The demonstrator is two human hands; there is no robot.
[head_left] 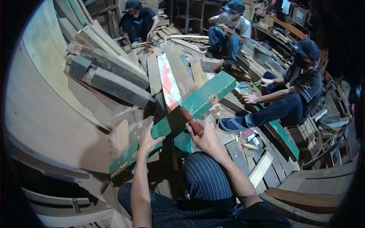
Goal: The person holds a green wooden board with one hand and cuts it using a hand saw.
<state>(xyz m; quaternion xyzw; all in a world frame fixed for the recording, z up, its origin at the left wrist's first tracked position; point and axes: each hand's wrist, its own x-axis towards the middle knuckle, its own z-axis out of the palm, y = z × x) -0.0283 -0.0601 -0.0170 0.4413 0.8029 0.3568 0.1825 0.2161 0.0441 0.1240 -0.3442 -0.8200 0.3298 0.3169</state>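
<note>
A long green-painted wooden board (209, 95) lies slanted across in front of my knees, its paint worn along the edges. My left hand (149, 141) holds the board near its lower left part, thumb spread from the fingers. In my right hand (207, 138) is a hand tool with a reddish-brown wooden handle (195, 126), closed in my fingers above the board's middle. The tool's front end points away from me over the board; its thin, dark working part is hard to make out. A dark patch crosses the board beside it.
Stacked timber beams (118, 81) and a large curved wood panel (49, 114) stand at left. A red-and-white painted plank (169, 81) lies beyond the board. One person (300, 83) sits close at right, feet near my work; two others crouch farther back. Offcuts (262, 167) litter the floor.
</note>
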